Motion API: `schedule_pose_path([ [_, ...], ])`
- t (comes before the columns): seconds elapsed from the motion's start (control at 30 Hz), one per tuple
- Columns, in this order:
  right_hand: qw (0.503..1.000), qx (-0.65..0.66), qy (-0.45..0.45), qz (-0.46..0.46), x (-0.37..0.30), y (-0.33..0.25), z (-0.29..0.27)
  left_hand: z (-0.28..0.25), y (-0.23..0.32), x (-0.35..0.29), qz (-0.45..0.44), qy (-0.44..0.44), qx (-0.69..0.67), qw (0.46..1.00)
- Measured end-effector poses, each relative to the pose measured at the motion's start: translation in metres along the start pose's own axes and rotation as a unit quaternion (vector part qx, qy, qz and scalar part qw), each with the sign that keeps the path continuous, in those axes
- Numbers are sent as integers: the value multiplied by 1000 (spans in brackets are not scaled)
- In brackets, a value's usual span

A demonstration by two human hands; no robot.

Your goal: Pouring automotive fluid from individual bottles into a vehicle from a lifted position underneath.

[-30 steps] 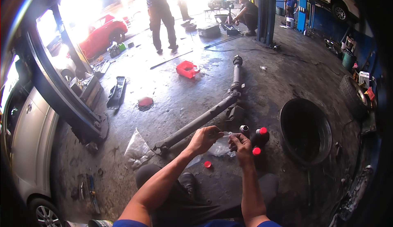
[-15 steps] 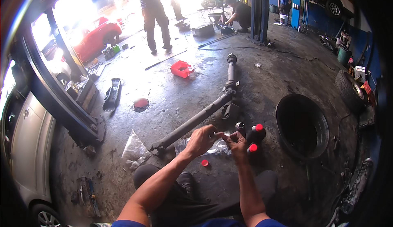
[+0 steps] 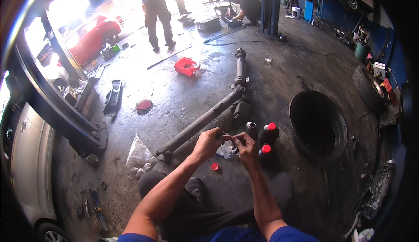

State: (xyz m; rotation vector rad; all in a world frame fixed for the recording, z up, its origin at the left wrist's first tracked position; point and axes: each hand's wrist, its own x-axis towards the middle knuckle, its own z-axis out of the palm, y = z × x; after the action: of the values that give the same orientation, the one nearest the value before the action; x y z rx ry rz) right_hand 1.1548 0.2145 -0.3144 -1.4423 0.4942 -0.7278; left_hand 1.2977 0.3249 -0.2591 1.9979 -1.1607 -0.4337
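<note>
- Silver car (image 3: 32,146): far left, well apart from the hands, not in the way.
- Drive shaft (image 3: 203,122): long, jointed, lies slantwise on the floor (image 3: 283,80) beyond the hands. Judged heavy and stiff; bars a low reach straight ahead.
- Black tub (image 3: 338,126): wide, right of the bottles, near them. Limits a sideways swing of the right arm.
- Crumpled plastic bag (image 3: 140,154): on the floor, beside the shaft's near end, left of the left forearm.
- Red container (image 3: 187,66): past the shaft, out of the way.
- Red-capped bottles (image 3: 271,133): two, dark, upright, just right of the right hand.
- Open bottle (image 3: 252,132): dark, no cap on its neck, just beyond the right hand. Main hazard: a knock could tip and spill it.
- Left hand (image 3: 207,145) and right hand (image 3: 246,147): raised over the floor, fingertips pinched and nearly meeting. Both seem to grip the upper edge of the clear plastic; exact contact too small to make out.
- Clear plastic (image 3: 225,151): crumpled, just below the joined fingertips. Judged very light, limp, apt to tear, slick if fingers are oily. Best hold: a doubled edge between thumb and forefinger, each side. Contents, if any, cannot be told.
- Loose red cap (image 3: 214,166): on the floor, nearer the body than the plastic; easily nudged.
</note>
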Motion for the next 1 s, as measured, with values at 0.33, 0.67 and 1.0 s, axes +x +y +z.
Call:
schedule_pose_path([
  [0.33, 997, 72, -4, 19, -3, 9, 1, 9, 1, 0, 1, 36, -51, 998],
  [0.67, 991, 135, 19, -3, 0, 11, 8, 12, -6, 10, 23, 44, -95, 994],
  [1.0, 986, 141, -30, 86, -3, 4, 11, 10, 3, 7, 18, 20, -146, 989],
])
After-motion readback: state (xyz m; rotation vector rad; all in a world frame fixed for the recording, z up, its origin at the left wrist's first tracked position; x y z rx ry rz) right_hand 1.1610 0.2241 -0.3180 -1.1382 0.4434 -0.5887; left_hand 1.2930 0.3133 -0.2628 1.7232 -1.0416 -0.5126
